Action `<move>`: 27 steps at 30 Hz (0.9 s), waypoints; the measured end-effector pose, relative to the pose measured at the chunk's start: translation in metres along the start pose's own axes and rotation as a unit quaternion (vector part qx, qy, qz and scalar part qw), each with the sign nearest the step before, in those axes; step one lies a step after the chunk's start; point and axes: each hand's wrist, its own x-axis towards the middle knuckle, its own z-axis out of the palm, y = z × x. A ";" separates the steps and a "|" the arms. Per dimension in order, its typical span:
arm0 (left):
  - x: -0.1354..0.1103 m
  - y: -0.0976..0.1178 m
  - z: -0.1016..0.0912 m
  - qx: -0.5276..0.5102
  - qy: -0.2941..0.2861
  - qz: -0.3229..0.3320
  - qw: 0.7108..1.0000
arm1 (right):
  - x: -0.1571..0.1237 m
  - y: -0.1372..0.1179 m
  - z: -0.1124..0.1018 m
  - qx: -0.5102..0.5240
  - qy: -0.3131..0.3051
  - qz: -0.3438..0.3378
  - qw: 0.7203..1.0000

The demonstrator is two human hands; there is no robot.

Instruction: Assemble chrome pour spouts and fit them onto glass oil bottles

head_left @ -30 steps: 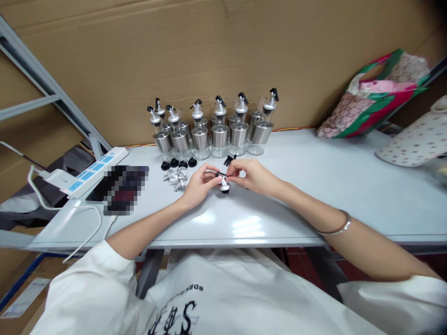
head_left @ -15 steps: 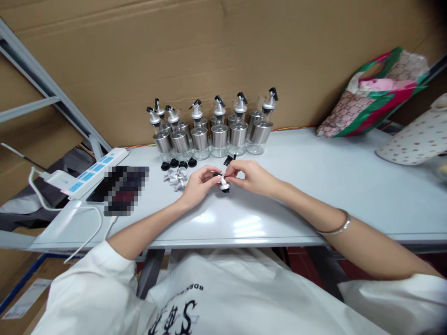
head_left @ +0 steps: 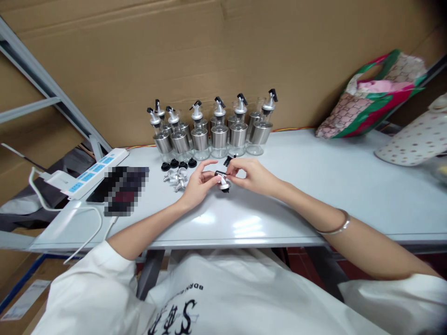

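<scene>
Between my hands is a silver pourer spout (head_left: 224,184) with a black flap lever on top and a black stopper below. My left hand (head_left: 199,185) pinches its neck from the left, forefinger raised. My right hand (head_left: 249,174) pinches the lever's end from the right; its fingertips are closed. Just behind the right fingers lie loose black levers (head_left: 228,161), partly hidden. Left of my left hand are several silver spout bodies (head_left: 177,176) and a row of black stoppers (head_left: 183,164). Glass bottles with steel sleeves (head_left: 220,135) stand behind, the front ones topped with pourers.
A white power strip (head_left: 96,172) and a pixelated dark object (head_left: 122,190) with a cable lie at the left. A patterned bag (head_left: 370,100) and a white dotted container (head_left: 415,135) are at the right. Cardboard (head_left: 223,51) closes off the back.
My left forefinger has lifted off the spout and straightened. The black lever now shows more fully on top. My right hand stays nearly in place.
</scene>
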 end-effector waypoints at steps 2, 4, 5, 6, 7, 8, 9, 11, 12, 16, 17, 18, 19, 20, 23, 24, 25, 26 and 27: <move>0.000 -0.001 0.000 0.002 0.000 0.003 1.000 | 0.000 -0.001 -0.001 -0.001 0.000 -0.002 1.000; 0.001 -0.001 0.000 0.001 -0.004 0.003 1.000 | 0.000 -0.002 -0.002 0.000 -0.002 -0.005 1.000; 0.001 -0.001 0.000 -0.002 -0.005 0.003 1.000 | 0.000 -0.002 -0.003 0.002 -0.003 -0.005 1.000; 0.001 -0.002 0.000 -0.005 -0.005 0.002 1.000 | 0.000 -0.003 -0.003 0.003 -0.004 -0.005 1.000; 0.001 -0.001 0.000 -0.009 -0.004 0.001 1.000 | 0.000 -0.003 -0.003 0.005 -0.003 -0.003 1.000; 0.001 -0.001 0.001 -0.013 0.000 0.001 1.000 | 0.000 -0.003 -0.003 0.006 -0.003 0.001 1.000; 0.001 -0.001 0.001 -0.016 0.006 0.002 1.000 | 0.000 -0.003 -0.002 0.005 -0.002 0.006 1.000; 0.001 0.000 0.002 -0.017 0.019 0.006 1.000 | -0.001 -0.003 0.001 0.005 -0.003 0.023 1.000; 0.000 0.000 0.002 -0.016 0.026 0.007 1.000 | -0.002 -0.003 0.002 0.009 -0.008 0.035 0.999; 0.000 0.000 0.002 -0.008 0.044 0.010 0.999 | -0.006 -0.003 0.011 0.061 -0.052 0.081 0.993; 0.001 0.000 0.002 -0.008 0.045 0.010 0.999 | -0.006 -0.004 0.013 0.072 -0.060 0.085 0.992; 0.001 0.000 0.002 -0.008 0.046 0.010 0.999 | -0.007 -0.004 0.014 0.077 -0.062 0.085 0.991; 0.001 0.000 0.001 -0.009 0.045 0.011 0.999 | -0.007 -0.004 0.015 0.075 -0.060 0.083 0.992; 0.001 -0.001 0.001 -0.009 0.044 0.013 0.999 | -0.007 -0.005 0.015 0.068 -0.056 0.081 0.993; 0.001 0.000 0.002 0.001 0.037 0.018 0.999 | -0.007 -0.006 0.014 0.038 -0.045 0.074 0.996; 0.000 0.000 0.002 0.008 0.034 0.017 0.999 | -0.006 -0.006 0.013 0.030 -0.044 0.072 0.996; -0.001 0.000 0.002 0.017 0.030 0.015 0.999 | -0.006 -0.007 0.012 0.023 -0.046 0.071 0.996; -0.002 0.000 0.002 0.028 0.027 0.012 0.999 | -0.006 -0.007 0.011 0.017 -0.046 0.072 0.996; -0.003 0.000 0.003 0.040 0.023 0.009 0.999 | -0.006 -0.008 0.011 0.012 -0.046 0.073 0.996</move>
